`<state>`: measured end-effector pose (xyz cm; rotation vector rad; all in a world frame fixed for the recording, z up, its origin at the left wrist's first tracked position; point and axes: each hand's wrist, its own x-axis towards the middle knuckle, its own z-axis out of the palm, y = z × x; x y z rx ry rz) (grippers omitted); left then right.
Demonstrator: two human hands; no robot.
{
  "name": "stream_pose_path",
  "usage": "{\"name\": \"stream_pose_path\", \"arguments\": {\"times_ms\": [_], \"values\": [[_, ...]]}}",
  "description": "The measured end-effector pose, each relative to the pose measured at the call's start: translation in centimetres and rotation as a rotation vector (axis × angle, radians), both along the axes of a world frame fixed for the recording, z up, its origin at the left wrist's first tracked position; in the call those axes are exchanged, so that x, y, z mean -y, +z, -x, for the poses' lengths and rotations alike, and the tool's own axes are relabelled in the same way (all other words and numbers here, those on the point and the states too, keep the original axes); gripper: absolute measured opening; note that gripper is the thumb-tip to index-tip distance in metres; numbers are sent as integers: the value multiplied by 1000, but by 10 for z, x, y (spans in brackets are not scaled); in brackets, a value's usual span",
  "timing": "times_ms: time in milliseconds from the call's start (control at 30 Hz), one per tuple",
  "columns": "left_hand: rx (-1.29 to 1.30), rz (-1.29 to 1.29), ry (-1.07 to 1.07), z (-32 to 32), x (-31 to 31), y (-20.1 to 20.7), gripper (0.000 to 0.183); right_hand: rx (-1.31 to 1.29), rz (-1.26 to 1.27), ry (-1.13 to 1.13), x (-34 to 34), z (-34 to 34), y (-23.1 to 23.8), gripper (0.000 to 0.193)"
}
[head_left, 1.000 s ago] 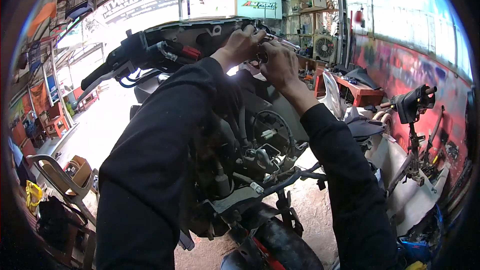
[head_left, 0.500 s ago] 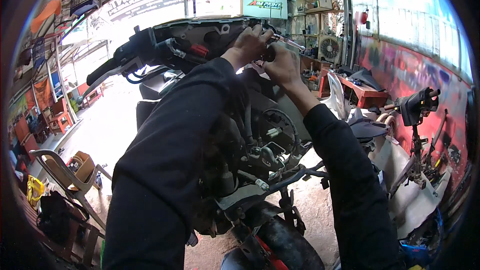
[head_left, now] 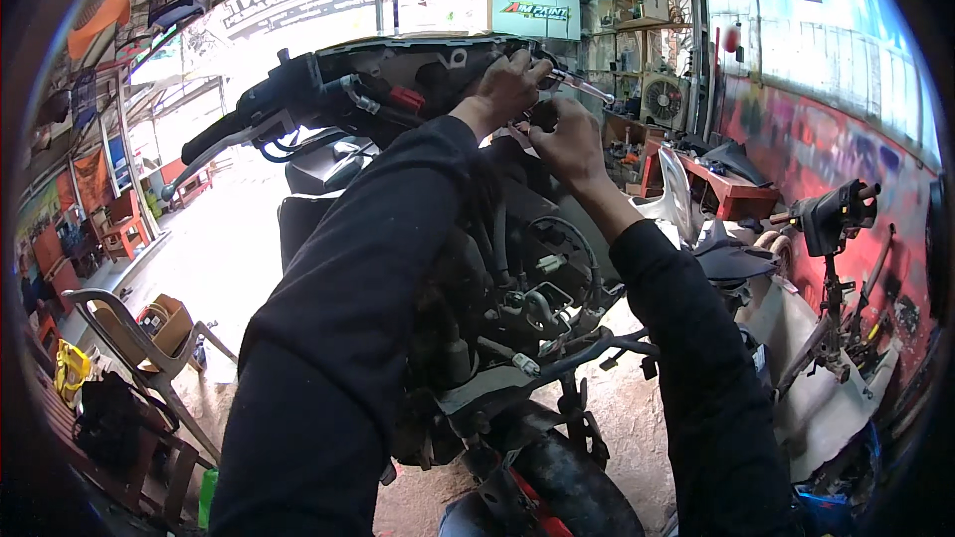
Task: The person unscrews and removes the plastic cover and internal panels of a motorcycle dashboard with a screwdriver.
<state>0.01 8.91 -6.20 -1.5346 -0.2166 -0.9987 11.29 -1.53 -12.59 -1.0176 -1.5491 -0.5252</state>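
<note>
A partly stripped scooter stands before me, its dark handlebar cover [head_left: 428, 68] spanning the upper middle. My left hand [head_left: 509, 88] is closed at the cover's right end, fingers curled over a part I cannot make out. Just below and to its right, my right hand [head_left: 570, 142] is also closed, thumb and fingers bent together; whatever sits between them is hidden. A silver lever [head_left: 589, 89] juts out to the right beyond both hands. At the other end of the bar are the black grip [head_left: 211, 139] and another lever [head_left: 204, 161].
Below my arms lie bare cables and a white connector [head_left: 525, 365], with the black tyre [head_left: 572, 487] beneath. A chair [head_left: 124, 333] and cardboard box [head_left: 167, 326] stand left. To the right are a red bench [head_left: 731, 201], pale body panels [head_left: 786, 368] and another handlebar assembly [head_left: 831, 219].
The whole view has shifted slightly, with the scene moving a little to the right. Both hands keep their places at the handlebar's right end, with only small finger movement.
</note>
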Motion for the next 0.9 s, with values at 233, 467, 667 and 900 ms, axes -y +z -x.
{"name": "stream_pose_path", "arguments": {"times_ms": [233,467,667,900], "values": [[12,19,8,1,-1,-1,18,-323,133,35,7,3,7,19],[28,26,-30,4,5,1,15,-686,564,435,9,3,10,37],[-15,74,81,7,10,-1,19,-236,328,-89,19,12,13,39],[-56,27,121,5,5,3,12,-485,747,117,8,1,22,32]]}}
